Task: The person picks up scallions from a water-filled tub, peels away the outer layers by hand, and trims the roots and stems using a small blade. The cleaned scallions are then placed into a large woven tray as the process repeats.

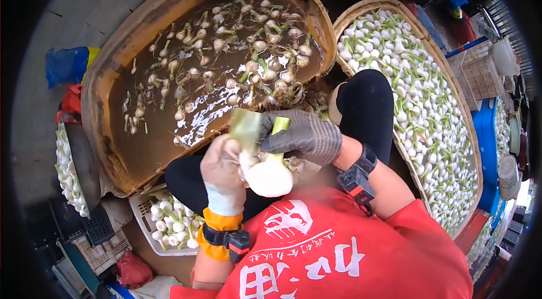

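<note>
a: writing to record?

b: on red short-sleeved cloth shirt [389, 231]: large white brush-style characters [354, 259], readable as 加油; smaller white line [293, 246] alongside, too fine to read with certainty; white printed emblem [293, 215] beyond. black-and-red boxy wrist device [357, 186] on right forearm: markings too small to read.

a: right hand?

b: right hand [305, 136], in grey ribbed knitted glove [323, 144]: fingers curled tight around green cut stalk [280, 124] of large white round bulb [270, 179]. bulb location: between both hands, over lap, near shirt.

a: left hand?

b: left hand [223, 165], in pale thin glove [226, 198]: fingers bent, just beside bulb; exact grip blurred, cannot tell. near fingertips, flat greenish piece [246, 128], smeared by motion; blade or leaf, cannot tell.

a: hidden or cut off?

b: large brown-orange tub [104, 113] of murky water and rooty bulbs [219, 45]: submerged parts hidden. white plastic basket [176, 253] of clean bulbs: partly behind left arm and leg. stacked containers at far right: lost in dark lens edge.
</note>
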`<control>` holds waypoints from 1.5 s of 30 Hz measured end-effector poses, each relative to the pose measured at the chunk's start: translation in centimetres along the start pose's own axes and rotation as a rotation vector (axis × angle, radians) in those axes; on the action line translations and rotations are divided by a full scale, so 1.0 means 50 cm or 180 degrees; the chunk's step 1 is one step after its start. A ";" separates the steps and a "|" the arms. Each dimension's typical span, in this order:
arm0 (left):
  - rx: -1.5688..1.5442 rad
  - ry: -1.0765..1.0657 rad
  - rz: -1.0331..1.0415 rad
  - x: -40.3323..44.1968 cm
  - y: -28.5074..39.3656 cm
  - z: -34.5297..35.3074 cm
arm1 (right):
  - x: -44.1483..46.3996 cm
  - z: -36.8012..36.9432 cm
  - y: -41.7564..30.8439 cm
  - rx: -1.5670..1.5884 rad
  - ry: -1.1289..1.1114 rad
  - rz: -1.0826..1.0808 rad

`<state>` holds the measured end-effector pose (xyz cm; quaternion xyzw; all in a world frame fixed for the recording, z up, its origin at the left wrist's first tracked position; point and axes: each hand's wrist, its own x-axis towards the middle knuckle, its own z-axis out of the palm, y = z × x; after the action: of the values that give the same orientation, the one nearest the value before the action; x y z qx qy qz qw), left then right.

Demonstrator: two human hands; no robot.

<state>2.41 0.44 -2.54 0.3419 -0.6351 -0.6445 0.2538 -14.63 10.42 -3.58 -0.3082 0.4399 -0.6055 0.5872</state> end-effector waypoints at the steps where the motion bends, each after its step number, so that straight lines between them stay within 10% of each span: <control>1: -0.0824 0.0029 -0.0228 0.005 0.005 -0.013 | -0.011 -0.006 -0.004 0.0300 0.0102 0.0051; 6: -0.2613 -0.0839 -0.0308 0.033 0.051 -0.097 | -0.042 -0.067 -0.004 0.0275 0.1198 -0.0328; 8: 0.1795 -0.0883 0.1214 0.046 0.043 -0.066 | -0.051 -0.077 -0.019 -0.0201 0.1415 -0.0584; 9: 0.1778 -0.1008 -0.0321 0.066 0.031 -0.054 | -0.049 -0.074 -0.020 -0.0414 0.1395 -0.0799; 10: 0.2692 -0.1121 0.1172 0.090 -0.074 -0.089 | -0.046 -0.070 -0.020 -0.0623 0.1372 -0.1035; 14: -0.0664 -0.1368 -0.0015 0.079 -0.003 0.024 | -0.039 -0.052 0.020 -0.1467 0.1358 -0.1470; 26: 0.0674 -0.1164 0.0614 0.086 0.022 -0.023 | 0.001 0.025 -0.016 -0.3209 0.1182 -0.0689; 32: -0.0753 -0.1747 0.0037 0.053 0.027 -0.033 | 0.107 -0.029 -0.078 -0.1335 0.2440 -0.1286; 40: -0.1060 -0.0950 -0.0261 0.053 0.025 -0.082 | 0.044 0.025 0.012 -0.2447 0.1525 -0.0932; 45: 0.1178 0.1653 0.0532 0.068 0.025 -0.373 | -0.016 -0.022 0.085 -0.3317 0.1200 -0.0470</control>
<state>14.33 -14.25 -0.96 0.4818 -0.6814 -0.3864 0.3928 -13.65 11.74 -7.72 -0.4741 0.7556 -0.3922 0.2245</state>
